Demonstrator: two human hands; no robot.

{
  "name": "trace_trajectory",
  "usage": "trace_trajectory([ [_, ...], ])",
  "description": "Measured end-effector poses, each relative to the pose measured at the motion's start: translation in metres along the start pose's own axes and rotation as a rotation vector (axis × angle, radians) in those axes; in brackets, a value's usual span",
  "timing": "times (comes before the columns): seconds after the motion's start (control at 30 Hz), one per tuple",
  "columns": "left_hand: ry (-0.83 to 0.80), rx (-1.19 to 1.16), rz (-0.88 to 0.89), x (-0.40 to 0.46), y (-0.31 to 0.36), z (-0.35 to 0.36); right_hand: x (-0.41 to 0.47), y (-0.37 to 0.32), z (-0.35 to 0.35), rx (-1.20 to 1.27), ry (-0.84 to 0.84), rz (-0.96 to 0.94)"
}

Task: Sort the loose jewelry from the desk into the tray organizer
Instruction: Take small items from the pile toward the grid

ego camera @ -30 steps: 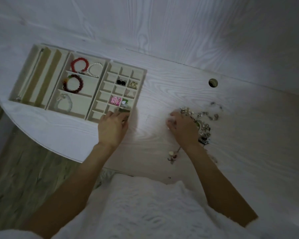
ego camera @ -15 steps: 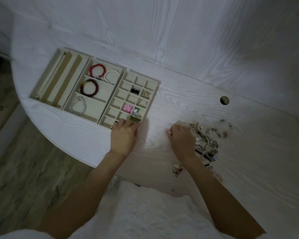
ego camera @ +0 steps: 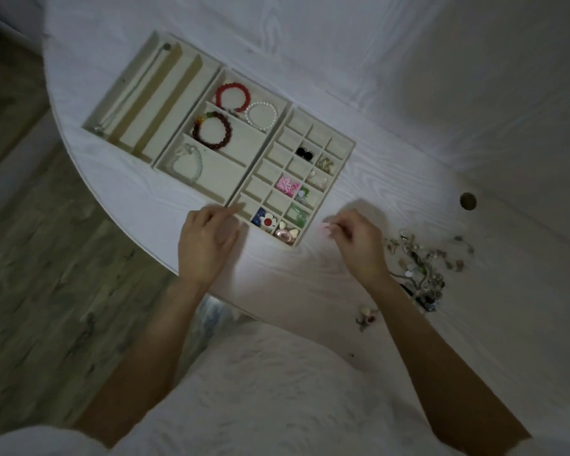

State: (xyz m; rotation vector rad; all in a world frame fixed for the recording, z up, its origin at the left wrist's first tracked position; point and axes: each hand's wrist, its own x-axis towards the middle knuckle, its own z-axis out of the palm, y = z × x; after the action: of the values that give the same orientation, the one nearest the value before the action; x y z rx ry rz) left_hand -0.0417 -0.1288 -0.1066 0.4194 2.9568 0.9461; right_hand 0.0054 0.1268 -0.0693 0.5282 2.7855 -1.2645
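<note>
Hard to see: the light is dim, and the loose jewelry pile is a blur of small bits, so the single pieces cannot be told apart. The right arm covers its near-left edge.
Small bits: a few tiny pieces lie apart from the pile, near the front edge of the surface. What they are is not clear.
Left hand: the fingers are loose and partly spread, and the fingertips are at the near corner of the tray organizer. It holds nothing that can be seen.
Right hand: the fingers are curled in with the tips close together, between the tray and the pile. Whether a small piece is pinched in them cannot be told.
Tray: it sits on the left part of the surface. Beaded bracelets lie in the middle part. Little colourful pieces, like a flower piece, fill some small squares on the right part.
Long slots: a thin chain lies in the left part, hard to make out.
</note>
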Motion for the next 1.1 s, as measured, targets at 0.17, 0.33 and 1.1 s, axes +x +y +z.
trace_trajectory([
  [0.17,0.018,-0.004,-0.024,0.008,-0.001,0.001,0.033,-0.055,0.03,-0.097,-0.052,-0.16],
  [0.33,0.027,-0.006,-0.067,0.011,0.0,0.002,0.042,-0.064,0.05,-0.271,-0.096,-0.244],
  [1.1,-0.141,0.096,0.16,0.064,0.027,0.01,0.055,-0.057,0.06,-0.532,-0.086,-0.289],
])
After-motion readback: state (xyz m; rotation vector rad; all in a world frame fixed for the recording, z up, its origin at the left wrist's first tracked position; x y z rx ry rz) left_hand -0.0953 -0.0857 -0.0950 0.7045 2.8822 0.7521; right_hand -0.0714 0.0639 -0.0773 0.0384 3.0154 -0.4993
